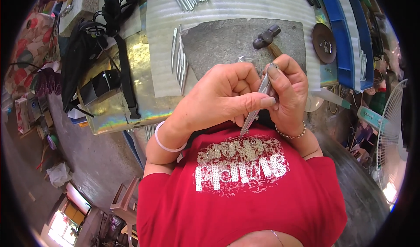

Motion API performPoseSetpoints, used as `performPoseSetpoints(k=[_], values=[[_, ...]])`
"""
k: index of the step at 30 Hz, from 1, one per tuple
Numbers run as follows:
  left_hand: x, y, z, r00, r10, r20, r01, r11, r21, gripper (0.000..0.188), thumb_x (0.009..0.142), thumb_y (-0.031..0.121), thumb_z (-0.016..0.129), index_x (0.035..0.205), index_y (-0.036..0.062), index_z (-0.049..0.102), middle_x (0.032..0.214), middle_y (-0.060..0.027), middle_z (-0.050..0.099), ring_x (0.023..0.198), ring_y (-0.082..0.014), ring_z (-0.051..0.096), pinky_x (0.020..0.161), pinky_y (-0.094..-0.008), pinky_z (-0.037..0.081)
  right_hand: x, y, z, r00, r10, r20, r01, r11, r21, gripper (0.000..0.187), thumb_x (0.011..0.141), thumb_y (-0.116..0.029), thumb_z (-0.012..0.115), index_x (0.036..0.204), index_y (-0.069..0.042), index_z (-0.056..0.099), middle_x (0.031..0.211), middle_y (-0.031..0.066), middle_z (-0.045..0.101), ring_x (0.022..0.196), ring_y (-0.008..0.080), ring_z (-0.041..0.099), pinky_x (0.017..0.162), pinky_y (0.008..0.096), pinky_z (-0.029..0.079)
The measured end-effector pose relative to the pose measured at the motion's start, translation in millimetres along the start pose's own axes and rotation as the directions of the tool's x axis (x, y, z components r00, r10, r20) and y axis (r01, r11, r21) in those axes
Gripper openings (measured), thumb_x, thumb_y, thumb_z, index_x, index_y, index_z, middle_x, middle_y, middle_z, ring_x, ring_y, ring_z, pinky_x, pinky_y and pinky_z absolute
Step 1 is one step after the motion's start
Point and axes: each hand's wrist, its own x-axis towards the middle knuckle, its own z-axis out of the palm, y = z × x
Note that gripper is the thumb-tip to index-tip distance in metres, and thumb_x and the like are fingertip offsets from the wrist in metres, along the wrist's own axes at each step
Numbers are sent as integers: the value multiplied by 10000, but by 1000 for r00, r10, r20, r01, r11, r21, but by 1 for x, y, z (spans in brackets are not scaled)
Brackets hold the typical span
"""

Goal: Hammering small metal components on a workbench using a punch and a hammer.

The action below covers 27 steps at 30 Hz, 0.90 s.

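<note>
Both hands (225, 89) pinch slim metal piece (251, 117); hammer (267, 37) on grey slab (218, 41)

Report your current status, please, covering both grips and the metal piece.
Left grip and right grip both closed on slim metal piece. Piece slanting, lower end over red shirt. Hammer on grey slab beyond right grip, clear of piece.

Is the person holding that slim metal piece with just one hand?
No, the left hand and the right hand both have fingers on the slim metal piece.
</note>
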Motion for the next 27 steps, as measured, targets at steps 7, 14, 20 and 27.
performPoseSetpoints(k=[7, 14, 20, 27], values=[[-8, 1, -7, 997, 51, -51, -51, 999, -4, 199, 824, 116, 682, 833, 11, 512, 595, -8, 561, 460, -28, 496, 400, -154, 368, 11, -3, 10, 998, 34, 46, -32, 999, -41, 112, 890, -109, 562, 805, -49, 521, 586, -4, 519, 406, 12, 378, 345, 160, 275], [-7, -2, -10, 994, 71, -84, -75, 996, -47, 192, 836, 132, 670, 829, 18, 516, 583, -5, 563, 444, -26, 493, 386, -150, 358, 18, -2, 13, 995, 78, 64, -77, 997, -28, 121, 883, -117, 573, 798, -44, 526, 591, -3, 524, 400, 13, 377, 345, 161, 279], [-9, -3, -9, 987, 122, -103, -118, 992, 43, 184, 851, 125, 651, 814, 23, 502, 570, -3, 564, 437, -24, 495, 377, -150, 352, 21, -4, 14, 996, 36, 85, -26, 993, -118, 119, 880, -115, 577, 800, -41, 529, 590, -10, 528, 400, 9, 375, 348, 167, 278], [-6, 2, 2, 985, 110, -133, -102, 992, 71, 194, 848, 120, 647, 817, 10, 490, 600, -20, 571, 488, -45, 534, 412, -168, 390, 27, -17, 6, 989, 75, 126, -54, 985, -164, 132, 877, -127, 585, 793, -46, 525, 588, -16, 524, 406, 4, 378, 348, 166, 259]])
